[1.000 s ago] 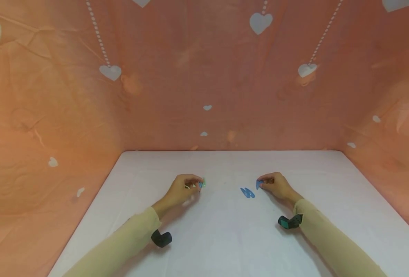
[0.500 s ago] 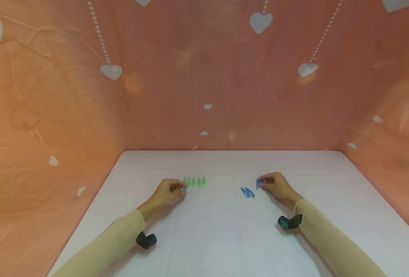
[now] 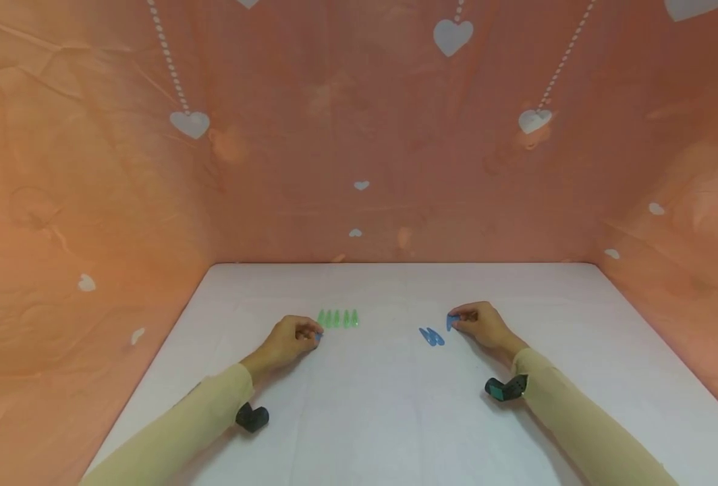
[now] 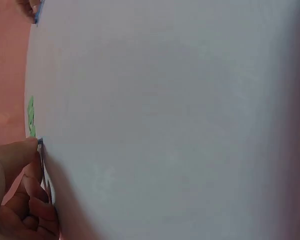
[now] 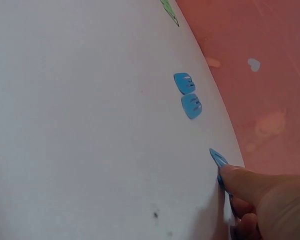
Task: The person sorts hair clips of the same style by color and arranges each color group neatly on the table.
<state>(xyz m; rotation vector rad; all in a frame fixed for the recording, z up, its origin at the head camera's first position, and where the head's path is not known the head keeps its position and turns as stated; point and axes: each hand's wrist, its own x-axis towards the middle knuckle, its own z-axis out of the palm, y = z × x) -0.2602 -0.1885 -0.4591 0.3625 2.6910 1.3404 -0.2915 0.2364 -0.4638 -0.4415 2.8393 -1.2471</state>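
In the head view, a row of several green snap hair clips (image 3: 337,318) lies left of the middle of the white table. Just left of and nearer than this row, my left hand (image 3: 285,343) pinches a blue hair clip (image 3: 318,337) between thumb and fingertips; the fingers hide most of it. On the right, my right hand (image 3: 483,327) pinches a blue hair clip (image 5: 219,159), its pointed end sticking out past the thumb. Two blue hair clips (image 3: 432,336) lie side by side on the table, just left of that hand.
The white table (image 3: 371,418) is enclosed by an orange-pink cloth (image 3: 286,202) with white hearts at the back and sides. A dark wrist camera (image 3: 252,418) hangs under the left sleeve, another camera (image 3: 506,388) under the right.
My left hand has moved left and slightly nearer, away from the green hair clips, uncovering their row while keeping a blue clip. My right hand stays in place with its blue clip.
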